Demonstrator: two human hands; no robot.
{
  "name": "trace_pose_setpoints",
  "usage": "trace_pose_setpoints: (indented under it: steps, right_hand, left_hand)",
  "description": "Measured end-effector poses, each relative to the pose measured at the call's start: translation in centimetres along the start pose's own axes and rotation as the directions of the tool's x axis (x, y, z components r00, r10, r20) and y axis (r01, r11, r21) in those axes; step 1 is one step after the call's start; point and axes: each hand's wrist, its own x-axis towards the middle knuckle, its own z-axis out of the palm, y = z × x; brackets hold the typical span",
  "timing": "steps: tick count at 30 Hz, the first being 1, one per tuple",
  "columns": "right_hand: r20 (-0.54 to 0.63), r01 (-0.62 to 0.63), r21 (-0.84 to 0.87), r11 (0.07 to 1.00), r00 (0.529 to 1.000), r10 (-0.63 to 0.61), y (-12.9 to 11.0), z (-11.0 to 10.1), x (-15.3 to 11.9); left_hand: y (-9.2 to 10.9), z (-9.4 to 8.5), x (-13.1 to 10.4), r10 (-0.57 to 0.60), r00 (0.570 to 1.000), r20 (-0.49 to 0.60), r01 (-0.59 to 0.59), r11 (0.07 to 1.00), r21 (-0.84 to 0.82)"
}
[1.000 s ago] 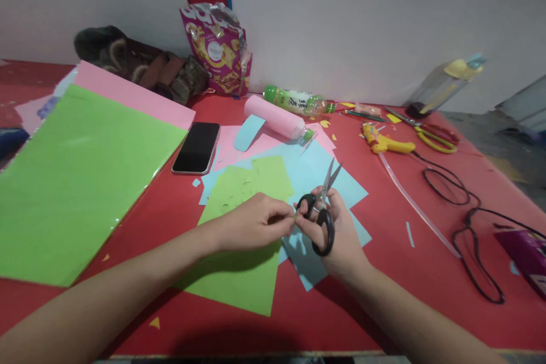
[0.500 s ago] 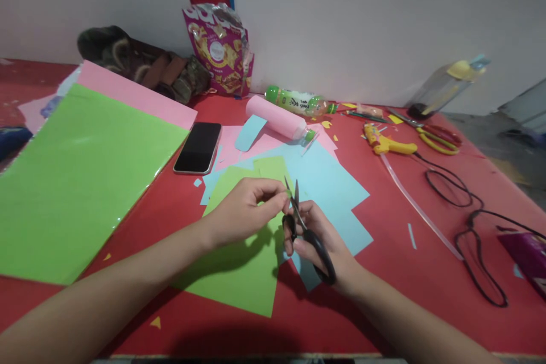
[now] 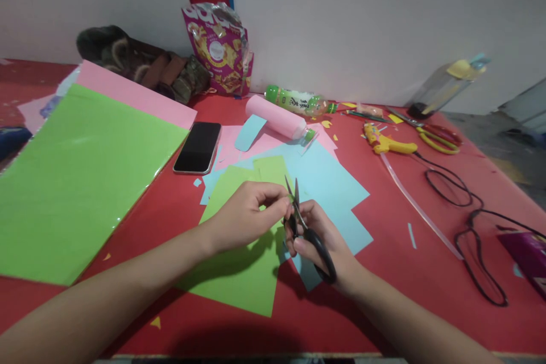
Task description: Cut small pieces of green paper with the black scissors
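My right hand point(image 3: 318, 236) grips a pair of black-handled scissors point(image 3: 302, 219), their blades slightly parted and pointing away from me. Between finger and thumb, my left hand point(image 3: 256, 210) pinches a tiny piece of green paper point(image 3: 291, 198) right at the blades; most of that piece is hidden by the fingers. Below both hands lies a light green paper sheet point(image 3: 243, 287), overlapping light blue paper point(image 3: 336, 182). A bottle wrapped in pink paper point(image 3: 275, 118) rests beyond them, with a blue paper strip point(image 3: 251, 132) against it.
A phone point(image 3: 198, 148) lies beside a large stack of green paper point(image 3: 85, 182) on the left. At the back are a snack bag point(image 3: 222, 51) and a green-capped bottle point(image 3: 294, 100). To the right sit a yellow glue gun point(image 3: 388, 142) with its cord, larger scissors point(image 3: 439, 139) and a tumbler point(image 3: 443, 88).
My left hand has shifted slightly down and right, closer to the scissors. The scissors and my right hand have hardly moved.
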Motion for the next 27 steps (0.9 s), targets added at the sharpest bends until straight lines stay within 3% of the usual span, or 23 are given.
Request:
trace_pose_setpoints:
  steps: [13, 27]
  right_hand:
    - [-0.018, 0.006, -0.023, 1.0, 1.0, -0.006, -0.1, -0.1, 0.0]
    - [-0.003, 0.009, -0.031, 0.999, 1.0, -0.009, 0.0, -0.1, 0.0]
  left_hand:
    - [-0.1, 0.0, 0.0, 0.001, 1.0, -0.009, -0.001, 1.0, 0.019]
    - [0.1, -1.0, 0.1, 0.021, 0.997, 0.071, -0.027, 0.997, 0.075]
